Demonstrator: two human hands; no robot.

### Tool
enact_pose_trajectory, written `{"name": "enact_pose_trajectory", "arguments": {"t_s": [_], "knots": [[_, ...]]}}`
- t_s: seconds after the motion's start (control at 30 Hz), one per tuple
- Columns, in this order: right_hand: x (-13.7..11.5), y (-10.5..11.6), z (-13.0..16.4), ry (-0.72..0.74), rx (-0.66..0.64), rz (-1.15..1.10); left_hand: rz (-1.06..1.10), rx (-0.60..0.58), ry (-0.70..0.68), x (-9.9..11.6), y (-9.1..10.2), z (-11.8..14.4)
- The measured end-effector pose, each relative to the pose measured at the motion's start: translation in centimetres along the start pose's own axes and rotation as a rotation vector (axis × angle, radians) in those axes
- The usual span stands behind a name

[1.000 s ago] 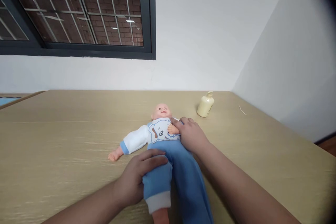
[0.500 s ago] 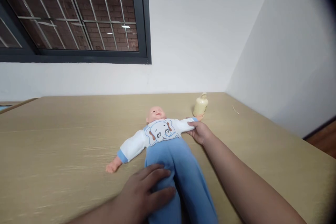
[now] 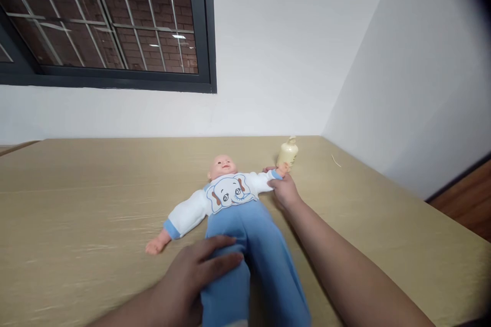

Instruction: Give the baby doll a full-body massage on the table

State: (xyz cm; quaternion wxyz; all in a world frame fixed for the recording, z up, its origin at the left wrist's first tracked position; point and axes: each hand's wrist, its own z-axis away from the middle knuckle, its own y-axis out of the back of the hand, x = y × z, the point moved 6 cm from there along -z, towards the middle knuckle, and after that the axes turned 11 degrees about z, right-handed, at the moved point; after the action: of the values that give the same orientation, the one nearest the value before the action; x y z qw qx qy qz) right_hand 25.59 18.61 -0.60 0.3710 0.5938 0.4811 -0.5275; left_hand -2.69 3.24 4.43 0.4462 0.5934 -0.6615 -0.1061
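A baby doll [image 3: 226, 194] lies on its back on the table, arms spread, in a white top with an elephant face and blue trousers. My left hand [image 3: 192, 271] grips the doll's leg [image 3: 226, 291] on the left, fingers over the thigh and thumb out of sight. On the other side my right hand [image 3: 286, 189] is closed around the doll's sleeve [image 3: 264, 182] near the blue cuff. Just behind the doll's small hand stands a cream pump bottle [image 3: 287, 152], partly covered by it. The doll's feet are out of view.
The wooden table [image 3: 95, 184] reaches back to a white wall [image 3: 268, 61]. A thin pale strip [image 3: 336, 161] lies on it at the right. At the upper left is a dark-framed window [image 3: 207, 25] with metal bars.
My left hand has taken a closer hold of the doll's leg. My right hand has shifted slightly along the sleeve towards the cuff. The whole view has turned a little to the right.
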Motion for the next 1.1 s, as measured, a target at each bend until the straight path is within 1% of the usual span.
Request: {"name": "enact_pose_trajectory", "arguments": {"t_s": [0.03, 0.1, 0.17, 0.23, 0.27, 0.33, 0.43, 0.53, 0.6, 0.7, 0.8, 0.87, 1.0, 1.07, 1.1], "knots": [[-0.8, -0.4, 0.4, 0.049, 0.006, 0.051, 0.050, 0.017, 0.019, -0.3, 0.4, -0.2], [-2.7, -1.6, 1.6, 0.166, -0.023, 0.240, 0.144, 0.061, 0.044, -0.9, 1.0, -0.5], [-4.8, -3.5, 3.1, 0.371, -0.095, 0.647, 0.201, 0.104, 0.075, -1.7, 1.3, -0.6], [-6.0, -5.1, 4.4, 0.530, -0.167, 0.956, 0.211, 0.143, 0.117, -2.5, 1.5, -0.5], [-6.2, -5.7, 4.9, 0.573, -0.196, 1.058, 0.208, 0.158, 0.133, -2.9, 1.6, -0.5], [-6.3, -6.3, 5.4, 0.600, -0.239, 1.208, 0.211, 0.179, 0.142, -3.3, 1.7, -0.5], [-5.9, -6.8, 5.6, 0.599, -0.293, 1.374, 0.278, 0.176, 0.119, -3.3, 1.7, -1.0], [-5.9, -7.3, 5.9, 0.639, -0.342, 1.479, 0.345, 0.162, 0.115, -3.2, 1.7, -1.8], [-5.9, -7.5, 6.0, 0.662, -0.356, 1.504, 0.347, 0.165, 0.126, -3.3, 1.8, -2.0], [-5.7, -7.2, 5.9, 0.640, -0.328, 1.417, 0.297, 0.167, 0.120, -3.4, 1.8, -1.8], [-4.7, -5.4, 4.8, 0.532, -0.236, 1.131, 0.216, 0.148, 0.074, -2.9, 1.8, -1.1], [-3.3, -3.6, 3.3, 0.391, -0.173, 0.852, 0.171, 0.108, 0.050, -2.2, 1.5, -0.6], [0.8, 0.3, 0.2, -0.029, -0.028, 0.163, 0.121, -0.022, 0.019, -0.5, 0.7, -0.3], [2.0, 1.1, -0.6, -0.120, -0.010, 0.014, 0.106, -0.058, 0.001, 0.3, 0.3, -0.4], [2.3, 1.3, -0.8, -0.142, -0.021, -0.018, 0.095, -0.062, -0.005, 0.5, 0.2, -0.5]]}}
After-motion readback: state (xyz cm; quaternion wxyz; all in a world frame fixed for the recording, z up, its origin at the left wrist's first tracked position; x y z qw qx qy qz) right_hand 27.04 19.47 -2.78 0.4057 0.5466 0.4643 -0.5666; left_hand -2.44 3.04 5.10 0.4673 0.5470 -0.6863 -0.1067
